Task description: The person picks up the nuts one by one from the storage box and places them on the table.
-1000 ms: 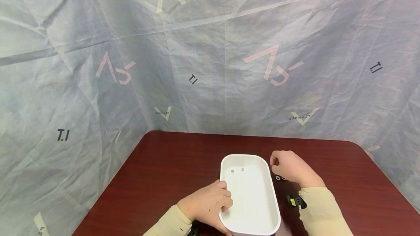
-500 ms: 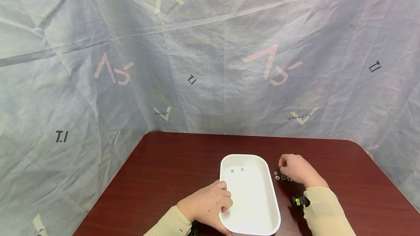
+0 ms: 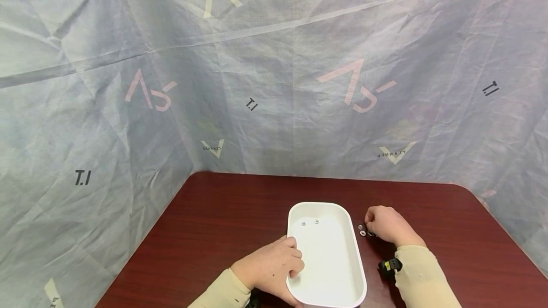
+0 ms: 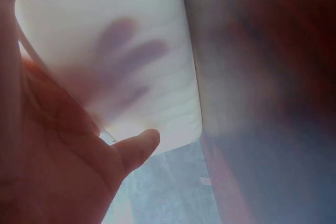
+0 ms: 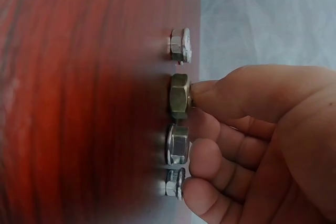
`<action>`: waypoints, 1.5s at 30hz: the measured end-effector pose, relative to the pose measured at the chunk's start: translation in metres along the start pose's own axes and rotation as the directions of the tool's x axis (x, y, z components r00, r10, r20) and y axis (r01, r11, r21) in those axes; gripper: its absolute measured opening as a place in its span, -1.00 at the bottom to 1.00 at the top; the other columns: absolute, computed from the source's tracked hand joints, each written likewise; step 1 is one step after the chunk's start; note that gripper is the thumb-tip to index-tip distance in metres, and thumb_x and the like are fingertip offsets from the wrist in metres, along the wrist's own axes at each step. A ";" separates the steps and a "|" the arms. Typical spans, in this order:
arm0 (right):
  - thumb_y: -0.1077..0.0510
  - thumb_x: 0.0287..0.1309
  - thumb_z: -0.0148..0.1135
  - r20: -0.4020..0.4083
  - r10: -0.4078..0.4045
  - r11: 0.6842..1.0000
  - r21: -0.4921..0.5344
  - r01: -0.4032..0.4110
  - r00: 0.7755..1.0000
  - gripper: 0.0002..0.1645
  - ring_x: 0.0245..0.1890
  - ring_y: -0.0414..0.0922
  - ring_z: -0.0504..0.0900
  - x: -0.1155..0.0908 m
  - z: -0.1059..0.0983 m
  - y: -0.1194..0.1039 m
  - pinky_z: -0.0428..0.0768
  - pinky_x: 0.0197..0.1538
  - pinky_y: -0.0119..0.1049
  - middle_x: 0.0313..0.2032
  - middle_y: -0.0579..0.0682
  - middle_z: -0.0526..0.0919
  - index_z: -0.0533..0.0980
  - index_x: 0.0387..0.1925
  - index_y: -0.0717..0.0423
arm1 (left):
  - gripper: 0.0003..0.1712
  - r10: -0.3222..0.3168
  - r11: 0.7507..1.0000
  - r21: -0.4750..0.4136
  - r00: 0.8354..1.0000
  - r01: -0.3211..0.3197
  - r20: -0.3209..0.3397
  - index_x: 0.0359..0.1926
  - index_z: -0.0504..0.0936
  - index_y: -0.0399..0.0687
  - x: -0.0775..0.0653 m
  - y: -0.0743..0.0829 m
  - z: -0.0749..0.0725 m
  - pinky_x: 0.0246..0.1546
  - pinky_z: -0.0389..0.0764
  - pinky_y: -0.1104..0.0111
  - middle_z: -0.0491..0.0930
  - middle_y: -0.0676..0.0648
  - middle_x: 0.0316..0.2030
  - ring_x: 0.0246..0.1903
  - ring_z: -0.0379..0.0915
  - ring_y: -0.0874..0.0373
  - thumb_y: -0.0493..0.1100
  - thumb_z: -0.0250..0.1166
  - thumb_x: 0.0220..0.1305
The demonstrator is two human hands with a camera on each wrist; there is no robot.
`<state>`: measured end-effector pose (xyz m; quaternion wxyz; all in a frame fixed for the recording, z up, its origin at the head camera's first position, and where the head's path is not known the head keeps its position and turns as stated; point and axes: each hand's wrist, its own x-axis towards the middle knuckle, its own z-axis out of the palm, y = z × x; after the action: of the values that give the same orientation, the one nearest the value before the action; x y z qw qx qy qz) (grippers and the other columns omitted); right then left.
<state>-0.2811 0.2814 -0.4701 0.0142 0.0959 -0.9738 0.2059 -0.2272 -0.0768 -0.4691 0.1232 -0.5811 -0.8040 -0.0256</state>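
Note:
In the head view my left hand (image 3: 274, 266) grips the near left wall of a white plastic tray (image 3: 361, 270), fingers curled over the rim to the inside. The left wrist view shows the thumb outside and the fingers' shadows through the wall. Two small metal nuts (image 3: 316, 221) lie inside, towards the far end. To the right of the tray, my right hand (image 3: 388, 225) is down at a row of nuts, fingers curled. In the right wrist view the thumb tip meets a brass-coloured hex nut (image 5: 180, 95); whether it is pinched is hidden. Silver flange nuts (image 5: 178, 144) sit beside it.
The tray stands on a dark red wooden table (image 3: 231, 213). A grey printed cloth (image 3: 274, 84) hangs behind the table and along its sides. A small black device (image 3: 389, 266) is strapped at the right wrist.
My right hand has moved from the tray's right edge rightwards, then slightly down towards the nuts, covering part of the row. My left hand and the tray stay in place.

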 end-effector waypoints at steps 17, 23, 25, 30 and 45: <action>0.29 0.05 0.25 0.005 0.013 1.000 -0.016 -0.013 1.000 -0.87 -0.53 -0.15 0.45 -0.004 -0.003 -0.001 0.47 -0.36 -0.13 -0.55 -0.13 0.52 0.56 -0.48 -0.01 | -0.21 0.008 1.000 -0.003 1.000 -0.008 0.001 -0.62 0.19 0.20 0.002 0.001 0.000 -0.16 0.22 0.49 0.04 0.32 -0.59 -0.37 0.03 0.33 0.59 0.46 -0.29; 0.23 0.06 0.28 0.007 0.028 0.999 -0.018 -0.027 1.000 -0.92 -0.51 -0.14 0.46 -0.007 -0.014 -0.009 0.45 -0.37 -0.11 -0.51 -0.13 0.54 0.56 -0.42 -0.02 | -0.20 0.011 1.000 0.009 1.000 -0.011 -0.011 -0.63 0.18 0.21 0.003 0.002 0.000 -0.18 0.21 0.50 0.02 0.33 -0.59 -0.38 0.01 0.32 0.60 0.46 -0.32; 0.21 0.06 0.30 0.006 0.022 1.000 -0.023 -0.021 1.000 -0.94 -0.49 -0.14 0.46 -0.007 -0.017 -0.012 0.46 -0.37 -0.10 -0.48 -0.13 0.55 0.57 -0.40 -0.02 | -0.20 0.012 1.000 0.005 1.000 -0.011 -0.010 -0.63 0.18 0.21 0.004 0.002 -0.001 -0.19 0.20 0.50 0.02 0.33 -0.60 -0.38 0.01 0.33 0.60 0.46 -0.32; 0.16 0.11 0.31 0.007 -0.002 0.999 -0.038 0.002 1.000 -0.93 -0.44 -0.14 0.48 -0.008 -0.024 -0.022 0.49 -0.33 -0.07 -0.40 -0.11 0.59 0.59 -0.32 -0.02 | -0.20 0.013 1.000 -0.013 1.000 -0.013 -0.006 -0.63 0.19 0.20 0.004 0.002 -0.001 -0.19 0.20 0.50 0.02 0.33 -0.60 -0.38 0.01 0.33 0.60 0.46 -0.30; 0.13 0.18 0.34 0.001 -0.067 0.997 -0.024 0.067 0.998 -0.92 -0.50 -0.21 0.49 -0.015 -0.038 -0.074 0.49 -0.33 -0.14 -0.45 -0.19 0.56 0.63 -0.26 -0.04 | -0.22 -0.004 1.000 -0.016 1.000 0.004 0.006 -0.62 0.22 0.21 0.002 -0.001 0.001 -0.19 0.21 0.47 0.05 0.33 -0.59 -0.38 0.03 0.32 0.63 0.42 -0.28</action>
<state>-0.2526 0.2332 -0.4074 0.0222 0.1283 -0.9724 0.1938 -0.2285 -0.0754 -0.4693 0.1162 -0.5807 -0.8052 -0.0304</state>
